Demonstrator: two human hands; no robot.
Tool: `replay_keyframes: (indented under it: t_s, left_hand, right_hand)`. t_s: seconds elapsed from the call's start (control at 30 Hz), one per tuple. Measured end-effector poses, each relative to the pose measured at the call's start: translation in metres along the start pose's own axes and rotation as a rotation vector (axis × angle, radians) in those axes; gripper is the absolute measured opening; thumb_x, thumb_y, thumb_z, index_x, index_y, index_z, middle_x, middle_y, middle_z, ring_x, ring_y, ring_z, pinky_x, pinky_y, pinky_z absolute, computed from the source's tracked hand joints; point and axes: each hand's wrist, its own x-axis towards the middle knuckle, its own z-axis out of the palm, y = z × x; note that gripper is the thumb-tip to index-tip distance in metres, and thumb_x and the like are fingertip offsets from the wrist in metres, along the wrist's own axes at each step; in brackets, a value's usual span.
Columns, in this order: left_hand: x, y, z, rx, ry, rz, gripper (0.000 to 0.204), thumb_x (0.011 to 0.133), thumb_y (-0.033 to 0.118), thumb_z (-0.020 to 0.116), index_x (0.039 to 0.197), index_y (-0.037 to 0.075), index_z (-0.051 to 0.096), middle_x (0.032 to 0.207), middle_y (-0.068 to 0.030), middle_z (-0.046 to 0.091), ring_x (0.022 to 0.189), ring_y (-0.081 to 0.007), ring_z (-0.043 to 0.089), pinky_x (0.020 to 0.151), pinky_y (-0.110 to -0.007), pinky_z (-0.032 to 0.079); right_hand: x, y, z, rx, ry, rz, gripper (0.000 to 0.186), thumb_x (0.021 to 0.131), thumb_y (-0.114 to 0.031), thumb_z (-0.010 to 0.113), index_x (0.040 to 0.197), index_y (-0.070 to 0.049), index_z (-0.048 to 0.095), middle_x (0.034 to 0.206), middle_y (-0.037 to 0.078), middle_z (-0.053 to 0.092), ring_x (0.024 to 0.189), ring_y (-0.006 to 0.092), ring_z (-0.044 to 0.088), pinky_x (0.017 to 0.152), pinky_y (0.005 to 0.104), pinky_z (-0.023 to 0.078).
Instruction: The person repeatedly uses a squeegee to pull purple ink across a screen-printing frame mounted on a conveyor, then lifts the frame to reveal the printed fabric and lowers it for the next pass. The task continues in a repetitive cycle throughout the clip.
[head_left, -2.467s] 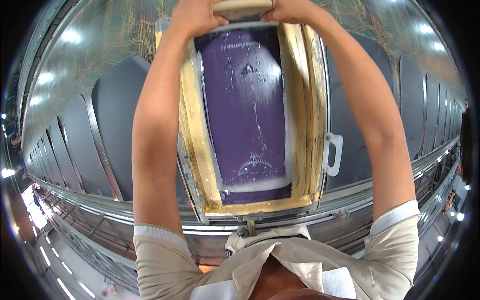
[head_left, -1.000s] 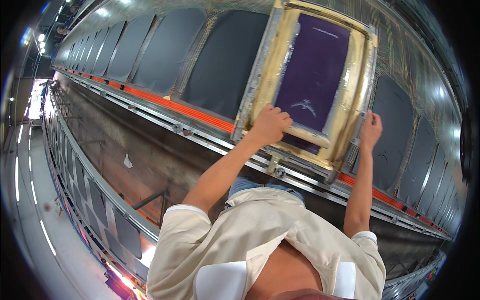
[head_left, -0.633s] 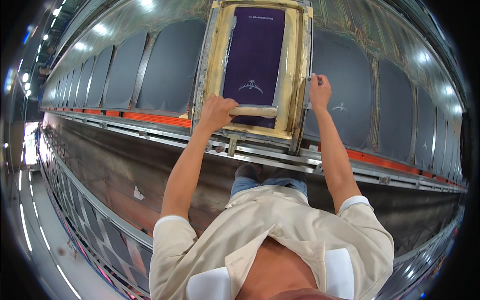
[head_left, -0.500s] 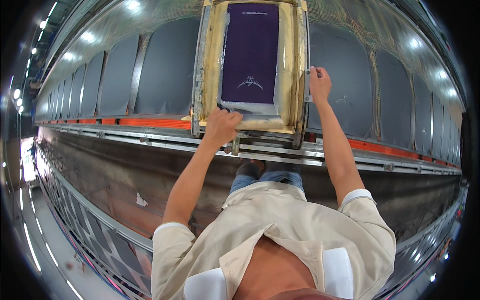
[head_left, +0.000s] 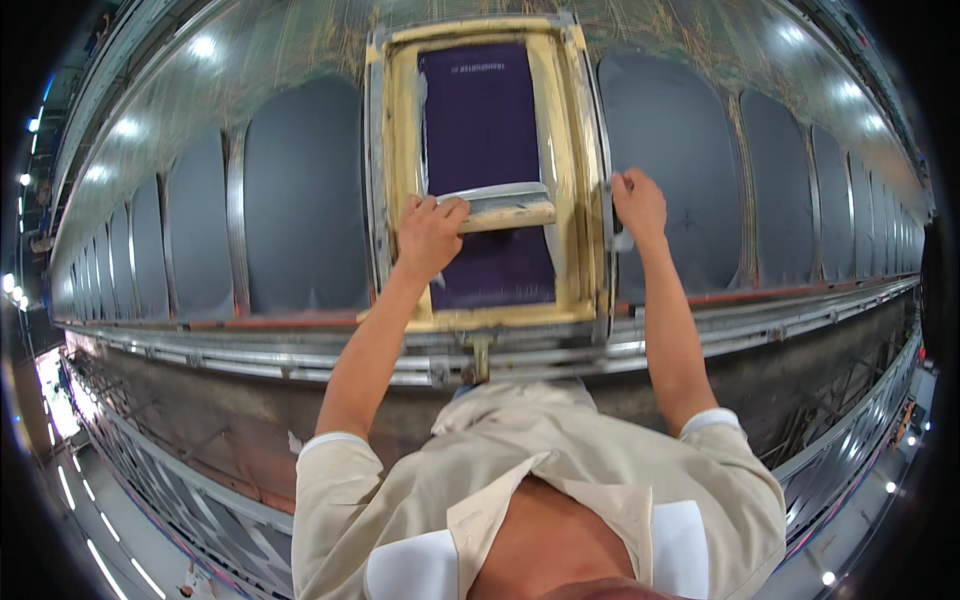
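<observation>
My left hand (head_left: 431, 236) is closed around the left end of a squeegee (head_left: 508, 213). The squeegee lies crosswise on the dark purple mesh of a printing screen (head_left: 482, 125), about midway along it, with pale ink along its far side. Yellowish tape lines the screen's frame (head_left: 575, 130), which rests over the long table. At the frame's right edge my right hand (head_left: 640, 207) is closed, its fingers on a metal fitting at the side rail; what they grip is largely hidden.
Dark grey fabric panels (head_left: 305, 200) lie in a row along the table to the left, and more panels (head_left: 672, 180) to the right. A metal rail (head_left: 290, 362) runs along the table's near edge, before my body. A lower rack (head_left: 215, 480) stands at the left behind me.
My left hand has pushed the squeegee from the screen's near end to about its middle. My right hand stays by the frame's right edge. The whole view has shifted somewhat.
</observation>
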Motion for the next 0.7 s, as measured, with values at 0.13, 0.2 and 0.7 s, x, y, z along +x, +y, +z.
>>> replay_keyframes:
  t_s: [0.13, 0.2, 0.7]
  left_hand:
    - [0.112, -0.071, 0.022, 0.003, 0.044, 0.066, 0.041, 0.064, 0.005, 0.076, 0.104, 0.015, 0.072, 0.103, 0.0019, 0.074, 0.083, -0.0227, 0.065, 0.079, -0.039, 0.045]
    - [0.17, -0.108, 0.034, -0.004, 0.056, 0.108, 0.036, 0.066, 0.008, 0.078, 0.101, 0.015, 0.073, 0.099, 0.0011, 0.074, 0.083, -0.0239, 0.066, 0.079, -0.04, 0.046]
    - [0.318, -0.177, 0.036, -0.042, -0.285, -0.105, 0.044, 0.075, 0.042, 0.086, 0.11, 0.017, 0.079, 0.079, -0.0112, 0.073, 0.079, -0.0319, 0.07, 0.073, -0.043, 0.054]
  right_hand:
    - [0.057, -0.035, -0.001, 0.225, 0.158, -0.466, 0.031, 0.091, -0.033, 0.074, 0.112, -0.011, 0.072, 0.118, 0.012, 0.07, 0.116, 0.0328, 0.06, 0.094, 0.0442, 0.05]
    - [0.098, -0.074, -0.001, 0.288, 0.143, -0.652, 0.034, 0.09, -0.032, 0.075, 0.114, -0.009, 0.071, 0.117, 0.012, 0.07, 0.116, 0.0328, 0.061, 0.096, 0.0449, 0.049]
    - [0.304, -0.21, 0.05, -0.36, -0.357, -0.845, 0.038, 0.073, -0.04, 0.08, 0.089, -0.006, 0.079, 0.088, 0.022, 0.074, 0.088, 0.0401, 0.072, 0.082, 0.048, 0.058]
